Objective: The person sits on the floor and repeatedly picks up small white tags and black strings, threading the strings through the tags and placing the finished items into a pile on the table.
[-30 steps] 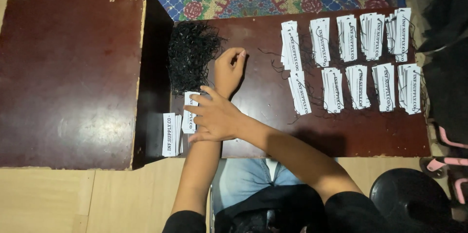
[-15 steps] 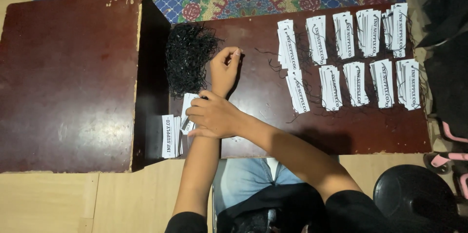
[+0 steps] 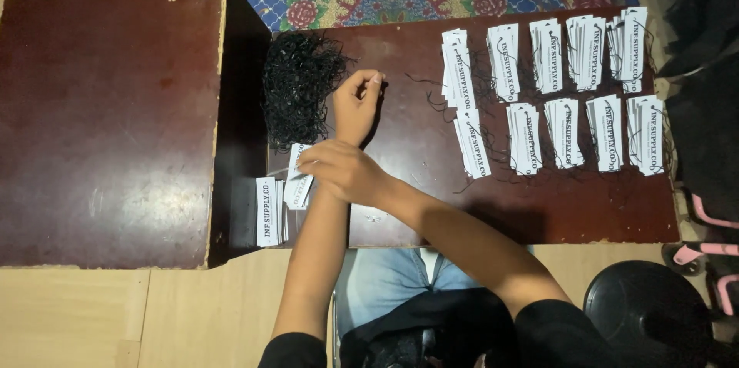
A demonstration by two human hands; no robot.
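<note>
Threading step: left hand (image 3: 356, 105) pinches a black string by the string pile (image 3: 299, 89); right hand (image 3: 344, 170) grips a white tag (image 3: 297, 183). Next needs loop through tag hole.

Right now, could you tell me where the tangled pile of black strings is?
In the head view, the tangled pile of black strings lies at the left end of the low dark wooden table, against the taller dark wooden box, just left of the left hand.

Dim, warm light; soft shadows
</note>
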